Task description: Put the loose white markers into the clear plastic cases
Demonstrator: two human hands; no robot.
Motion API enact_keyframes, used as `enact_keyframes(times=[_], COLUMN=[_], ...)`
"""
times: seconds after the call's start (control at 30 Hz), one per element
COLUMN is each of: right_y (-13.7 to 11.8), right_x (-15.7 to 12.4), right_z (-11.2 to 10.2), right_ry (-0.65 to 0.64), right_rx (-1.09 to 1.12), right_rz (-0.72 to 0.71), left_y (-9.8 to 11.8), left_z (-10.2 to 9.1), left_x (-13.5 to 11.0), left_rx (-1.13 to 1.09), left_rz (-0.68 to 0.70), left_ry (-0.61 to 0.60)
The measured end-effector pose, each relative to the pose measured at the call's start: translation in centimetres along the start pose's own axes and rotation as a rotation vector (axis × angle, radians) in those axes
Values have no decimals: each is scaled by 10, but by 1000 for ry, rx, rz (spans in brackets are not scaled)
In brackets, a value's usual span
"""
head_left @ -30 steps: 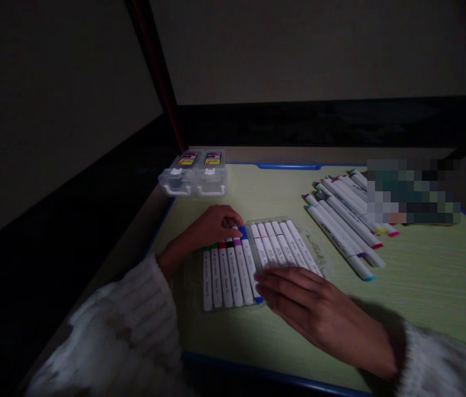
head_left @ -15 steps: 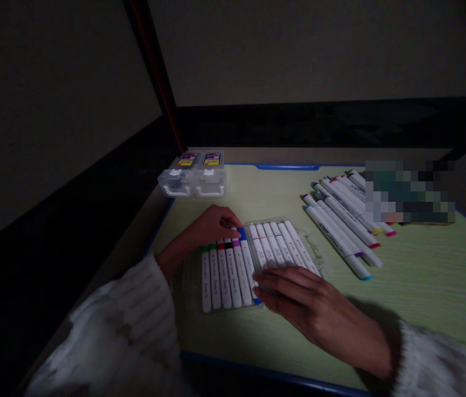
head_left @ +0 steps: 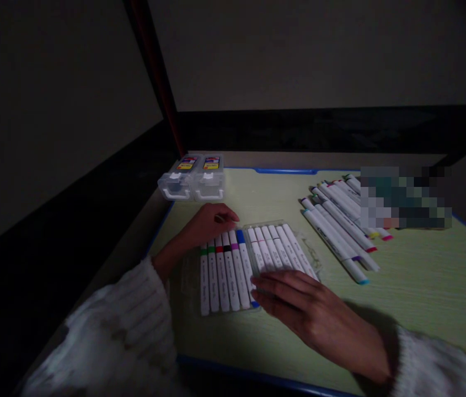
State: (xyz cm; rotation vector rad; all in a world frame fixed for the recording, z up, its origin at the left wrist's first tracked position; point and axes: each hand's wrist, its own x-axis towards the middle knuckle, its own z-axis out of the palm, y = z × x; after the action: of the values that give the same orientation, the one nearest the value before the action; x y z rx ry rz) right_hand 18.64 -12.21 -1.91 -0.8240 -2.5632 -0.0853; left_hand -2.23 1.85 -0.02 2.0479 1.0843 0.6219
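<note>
A clear flat case (head_left: 286,248) lies open on a pale green table (head_left: 423,286), with two rows of white markers in it. The left row (head_left: 224,270) has coloured caps: green, red, black, purple, blue. My left hand (head_left: 210,223) rests at the far end of that row, its fingers curled over the caps. My right hand (head_left: 315,314) lies flat with fingers stretched out on the near end of the right row (head_left: 276,248).
Several loose markers (head_left: 340,231) lie in a row at the right, next to a blurred patch (head_left: 404,198). Two clear plastic boxes (head_left: 193,179) stand at the table's far left corner. A blue edge (head_left: 257,375) rims the table; walls are close behind.
My left hand's fingers have drawn back slightly from the caps. The right hand has stayed on the near end of the case; the view has shifted a little.
</note>
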Motion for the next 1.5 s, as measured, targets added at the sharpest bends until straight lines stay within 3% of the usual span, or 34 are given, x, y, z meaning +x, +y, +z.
enact_keyframes(times=[0.1,0.23,0.33,0.43,0.6,0.83,0.97,1.13,1.5], right_y=[0,-1,-4,-3,10,11,5,5,1], right_x=[0,0,2,2,0,-2,-2,-3,-1], right_z=[0,0,-3,-8,-18,-17,-13,-13,-15], right_ry=[1,21,57,100,115,62,-2,-32,-15], right_rx=[-20,-14,13,27,2,-32,-25,-46,-46], right_rz=[-5,-14,-40,-65,-10,-34,-84,-107,-71], left_y=[9,18,19,13,-3,-11,-9,-2,-1], left_z=[5,15,18,14,-6,-20,-21,-20,-21], left_x=[-2,-9,-12,-12,-10,-11,-9,-8,-8], left_rx=[31,83,222,365,477,470,437,325,305], left_rz=[149,413,467,436,277,160,169,229,124], left_ry=[40,-142,-272,-314,-241,-177,-158,-240,-261])
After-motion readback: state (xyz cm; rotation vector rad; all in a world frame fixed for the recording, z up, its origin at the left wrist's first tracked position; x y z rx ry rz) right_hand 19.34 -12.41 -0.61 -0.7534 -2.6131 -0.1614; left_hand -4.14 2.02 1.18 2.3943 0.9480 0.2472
